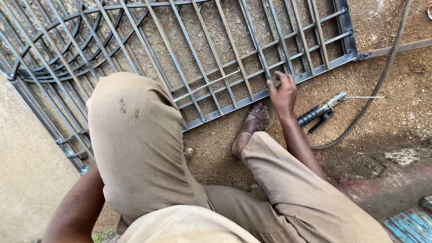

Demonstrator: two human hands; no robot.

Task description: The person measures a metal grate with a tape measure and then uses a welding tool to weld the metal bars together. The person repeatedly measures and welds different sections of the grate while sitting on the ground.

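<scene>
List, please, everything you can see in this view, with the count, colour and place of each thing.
metal window grille: one, grey, flat on the ground, upper half of the view
loose thin rod: one, pale metal, lying slantwise on the grille
welding electrode holder: one, black grip with a rod in its tip, on the soil right of the hand
cable: one, dark, curving over the soil on the right
blue boards: a few, bottom right corner
sandal: one in clear view, brown, at the grille's edge
right hand: on the grille's lower bar
left hand: out of view, only the forearm shows

Tan checked trousers (135, 144) (stained knee), brown sandal (255, 120).
</scene>
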